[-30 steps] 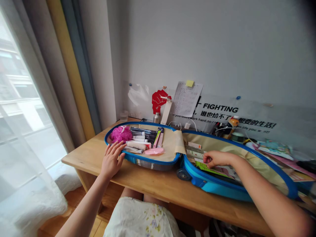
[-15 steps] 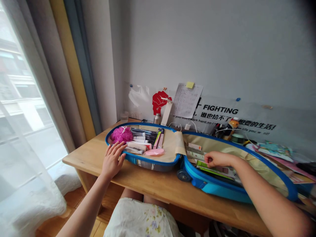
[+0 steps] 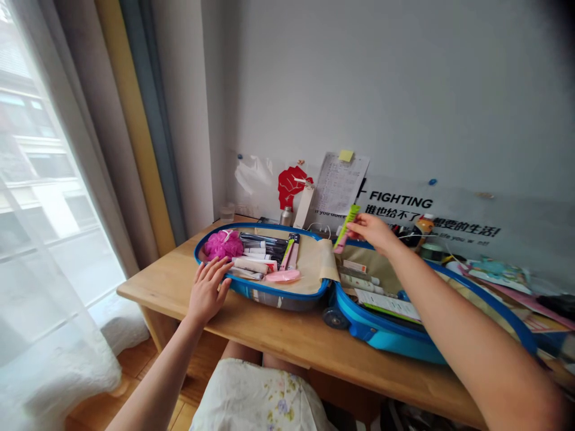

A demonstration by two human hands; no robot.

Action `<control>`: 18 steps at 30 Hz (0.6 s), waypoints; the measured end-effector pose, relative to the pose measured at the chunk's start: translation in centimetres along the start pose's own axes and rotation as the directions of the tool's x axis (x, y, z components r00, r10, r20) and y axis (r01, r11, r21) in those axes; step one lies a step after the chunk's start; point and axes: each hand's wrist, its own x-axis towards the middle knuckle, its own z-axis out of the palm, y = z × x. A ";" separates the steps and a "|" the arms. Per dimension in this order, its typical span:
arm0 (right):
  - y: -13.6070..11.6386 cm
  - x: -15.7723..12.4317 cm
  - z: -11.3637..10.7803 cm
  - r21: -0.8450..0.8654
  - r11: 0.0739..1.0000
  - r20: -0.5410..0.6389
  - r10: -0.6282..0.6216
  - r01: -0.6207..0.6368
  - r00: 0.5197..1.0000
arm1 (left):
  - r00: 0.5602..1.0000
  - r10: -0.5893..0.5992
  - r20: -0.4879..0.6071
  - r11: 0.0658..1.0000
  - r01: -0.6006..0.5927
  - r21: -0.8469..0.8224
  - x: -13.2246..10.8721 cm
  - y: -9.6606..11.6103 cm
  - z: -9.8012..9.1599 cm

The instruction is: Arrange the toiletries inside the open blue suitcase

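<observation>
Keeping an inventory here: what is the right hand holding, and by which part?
A green-and-pink comb, pinched around its middle by the fingers of the right hand.

Open suitcase on desk w/ tubes in L half, papers in R half, wall behind.

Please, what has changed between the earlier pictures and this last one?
The right hand has lifted out of the open blue hard suitcase toward the wall, and its fingers now grip a lime-green and pink plastic comb. The left hand stayed at the suitcase's near rim, and the pink mesh bath puff stayed in place.
</observation>
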 end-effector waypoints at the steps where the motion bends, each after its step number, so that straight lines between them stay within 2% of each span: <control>1: -0.6 0.4 1.3 0.004 1.000 0.030 0.023 -0.023 0.999 | 1.000 0.005 -0.002 1.000 -0.005 0.001 0.0 0.0 0.0; 6: -1.0 2.2 7.7 -0.068 0.987 0.163 0.155 -0.145 0.974 | 1.000 -0.010 0.007 1.000 0.010 -0.002 0.0 -0.1 0.1; 10: 0.0 3.2 11.4 -0.184 0.954 0.232 0.275 -0.235 0.933 | 1.000 -0.025 0.019 1.000 0.025 -0.005 0.0 0.0 0.1; 14: 1.1 3.6 13.5 -0.258 0.929 0.268 0.333 -0.266 0.904 | 0.999 -0.035 0.027 0.999 0.035 -0.007 0.0 0.1 0.0; 18: 2.0 3.7 14.4 -0.330 0.907 0.270 0.356 -0.262 0.894 | 1.000 -0.019 0.016 1.000 0.019 -0.006 0.0 0.0 0.1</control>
